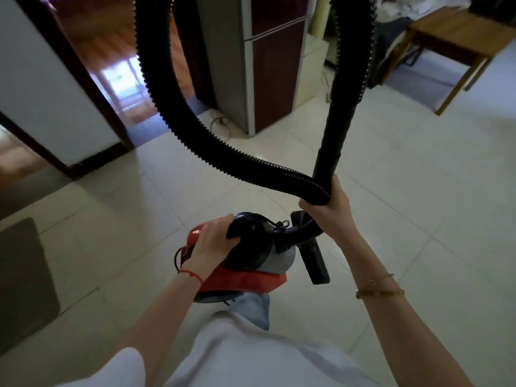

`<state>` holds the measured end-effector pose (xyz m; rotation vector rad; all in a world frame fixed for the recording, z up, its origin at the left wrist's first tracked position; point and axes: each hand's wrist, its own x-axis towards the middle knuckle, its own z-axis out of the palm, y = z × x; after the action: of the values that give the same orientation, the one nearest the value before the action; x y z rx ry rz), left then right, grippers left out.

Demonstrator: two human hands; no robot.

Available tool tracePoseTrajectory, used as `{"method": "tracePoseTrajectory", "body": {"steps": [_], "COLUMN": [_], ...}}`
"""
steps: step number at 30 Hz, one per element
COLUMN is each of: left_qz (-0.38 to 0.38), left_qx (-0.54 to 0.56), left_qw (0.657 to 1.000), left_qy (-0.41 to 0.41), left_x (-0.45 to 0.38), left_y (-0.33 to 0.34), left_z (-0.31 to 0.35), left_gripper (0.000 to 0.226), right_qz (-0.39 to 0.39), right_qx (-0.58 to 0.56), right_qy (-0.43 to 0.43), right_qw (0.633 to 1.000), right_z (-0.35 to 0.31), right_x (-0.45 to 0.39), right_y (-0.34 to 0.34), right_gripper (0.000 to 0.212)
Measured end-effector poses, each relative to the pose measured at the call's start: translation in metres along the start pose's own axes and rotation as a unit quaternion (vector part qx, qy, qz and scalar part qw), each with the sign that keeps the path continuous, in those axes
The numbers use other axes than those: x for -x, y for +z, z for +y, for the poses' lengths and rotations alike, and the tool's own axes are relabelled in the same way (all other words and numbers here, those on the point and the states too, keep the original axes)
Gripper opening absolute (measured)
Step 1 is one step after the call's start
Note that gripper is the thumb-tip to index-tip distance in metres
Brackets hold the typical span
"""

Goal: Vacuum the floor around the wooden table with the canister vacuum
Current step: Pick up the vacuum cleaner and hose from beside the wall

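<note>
The red and grey canister vacuum (251, 277) hangs low in the middle of the view, above the pale tiled floor. My left hand (210, 243) grips its black top handle. My right hand (328, 212) is closed around the black ribbed hose (167, 113) and the rigid black wand (335, 127) together; the hose loops up out of the top of the frame. A black nozzle (317, 262) sticks out beside the canister. The wooden table (458, 40) stands at the far right, well away from both hands.
A tall grey and maroon cabinet (268, 71) stands straight ahead with a cable (219, 122) coiled at its foot. An open doorway (117, 71) with a dark frame leads left to a wooden floor. A dark mat (25, 277) lies at the left edge. Clutter sits behind the table.
</note>
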<state>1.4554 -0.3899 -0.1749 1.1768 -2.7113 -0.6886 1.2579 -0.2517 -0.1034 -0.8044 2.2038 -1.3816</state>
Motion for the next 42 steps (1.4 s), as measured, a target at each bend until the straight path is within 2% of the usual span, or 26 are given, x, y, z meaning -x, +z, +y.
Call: {"method": "tracePoseTrajectory", "body": {"steps": [14,18,23,28,42], "left_qz": [-0.099,-0.11,-0.142,-0.153,-0.129], "left_qx": [0.057,0.032,0.023,0.015,0.068], "left_qw": [0.982,0.975,0.964,0.959,0.956], "left_qy": [0.149,0.19,0.224,0.24,0.253], "left_x": [-0.272,-0.344,-0.431,-0.514,-0.729], "left_y": [0.022,0.03,0.047,0.075,0.144], "left_z": [0.094,0.132,0.186,0.249,0.425], "left_gripper": [0.012,0.032,0.019,0.017,0.026], "right_qz": [0.117,0.162,0.198,0.231,0.233], "right_qx": [-0.025,-0.041,-0.043,-0.043,-0.027], "right_qy": [0.069,0.091,0.106,0.113,0.107], "right_qw": [0.99,0.982,0.973,0.966,0.966], "right_z": [0.027,0.036,0.057,0.078,0.126], "right_x": [-0.21,-0.258,-0.326,-0.405,-0.633], "right_y": [-0.082,-0.11,-0.149,-0.2,-0.373], "right_gripper": [0.041,0.039,0.039,0.038,0.035]}}
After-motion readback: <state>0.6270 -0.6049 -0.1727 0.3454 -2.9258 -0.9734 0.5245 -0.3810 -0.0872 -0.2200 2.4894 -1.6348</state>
